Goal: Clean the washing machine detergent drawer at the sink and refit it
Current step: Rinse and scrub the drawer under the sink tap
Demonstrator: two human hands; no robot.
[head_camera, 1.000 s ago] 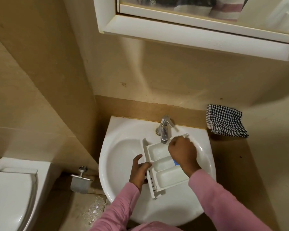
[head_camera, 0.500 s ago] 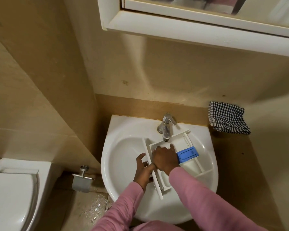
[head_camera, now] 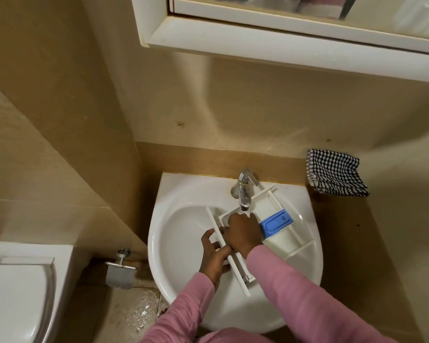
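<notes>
Scrubbing looks underway: detergent drawer (head_camera: 279, 242) lies in the sink (head_camera: 183, 238) under the tap (head_camera: 244, 191), the left hand (head_camera: 214, 256) clasping it. The right hand (head_camera: 243, 233) reaches inside, its grip hidden. Rinsing the other compartments likely comes next.

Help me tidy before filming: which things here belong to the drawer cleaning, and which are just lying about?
In use: detergent drawer, sink, tap, left hand gripping the drawer, right hand inside it.
Lying about: checked cloth, toilet, paper holder, mirror cabinet.
</notes>
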